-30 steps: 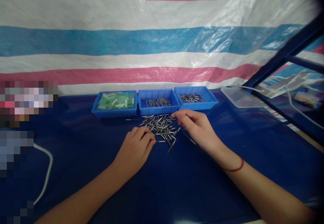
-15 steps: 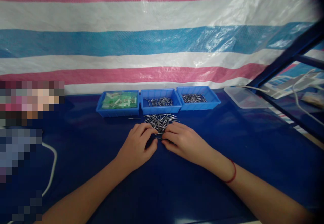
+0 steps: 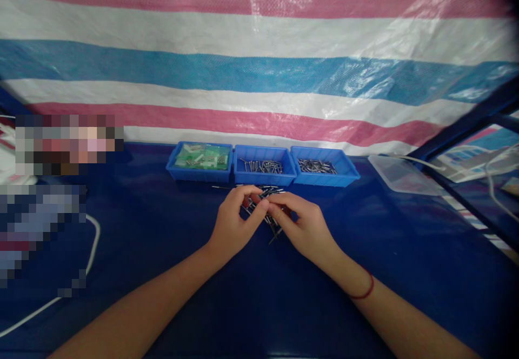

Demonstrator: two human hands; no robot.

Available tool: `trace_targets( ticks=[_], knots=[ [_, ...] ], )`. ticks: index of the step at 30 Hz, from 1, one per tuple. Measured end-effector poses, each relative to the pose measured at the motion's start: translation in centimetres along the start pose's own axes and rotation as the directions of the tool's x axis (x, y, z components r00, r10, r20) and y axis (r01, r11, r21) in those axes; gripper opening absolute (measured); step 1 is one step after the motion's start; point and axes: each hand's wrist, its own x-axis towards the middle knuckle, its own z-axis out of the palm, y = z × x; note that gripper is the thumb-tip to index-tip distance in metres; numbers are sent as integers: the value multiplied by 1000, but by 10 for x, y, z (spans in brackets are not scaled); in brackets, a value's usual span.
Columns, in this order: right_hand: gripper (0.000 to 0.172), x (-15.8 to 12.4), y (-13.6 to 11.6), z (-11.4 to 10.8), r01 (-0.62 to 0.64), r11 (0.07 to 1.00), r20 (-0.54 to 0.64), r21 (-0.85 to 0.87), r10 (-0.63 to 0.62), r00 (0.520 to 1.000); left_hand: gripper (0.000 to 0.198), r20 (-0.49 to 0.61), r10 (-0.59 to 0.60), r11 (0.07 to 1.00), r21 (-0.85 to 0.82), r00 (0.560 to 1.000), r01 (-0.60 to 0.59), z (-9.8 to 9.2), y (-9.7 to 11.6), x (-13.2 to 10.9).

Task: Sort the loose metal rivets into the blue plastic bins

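A pile of thin metal pins (image 3: 272, 219) lies on the blue table, partly covered by both hands. My left hand (image 3: 239, 221) curves over its left side, thumb and fingers bent inward around some pins. From the right, my right hand (image 3: 306, 221) meets it, fingertips touching near the left thumb. Both hands look closed on pins, though the fingertips partly hide them. Behind the pile stand a blue bin with green bags and small parts (image 3: 199, 174), a middle blue bin with metal pins (image 3: 264, 178) and a right blue bin with metal pieces (image 3: 326, 178).
A clear plastic lid (image 3: 405, 175) lies at the back right, beside a dark metal frame (image 3: 466, 113). One single pin (image 3: 221, 187) lies left of the pile. A white cable (image 3: 95, 240) and a pixelated area are at the left. Striped sheeting hangs behind.
My hands have come together over the pile, thumbs now near each other. Some pins now stick out nearer to me, below the hands. The whole view has shifted slightly.
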Motion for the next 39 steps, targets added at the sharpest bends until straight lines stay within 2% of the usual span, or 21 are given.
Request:
trace_targets(
  ticks=[7,14,25,31,39],
  knots=[
    [14,-1,0,6,-22,1000,0,4,22,1000,13,79,79,996,-49,994,-75,-8,-1,1],
    [14,0,2,0,88,996,106,-9,-87,991,8,110,117,992,-55,987,-111,-11,-2,-1],
    [10,-2,3,3,66,998,-1,-5,-66,998,12,120,101,995,-11,988,-101,-11,-2,-1],
    [8,-1,-3,-4,43,999,-81,12,-41,996,11,112,87,996,-4,990,-87,-15,-1,0],
    [7,-2,-18,-14,57,998,-106,13,-56,993,13,166,117,993,-29,979,-114,-17,0,-3]
  ],
)
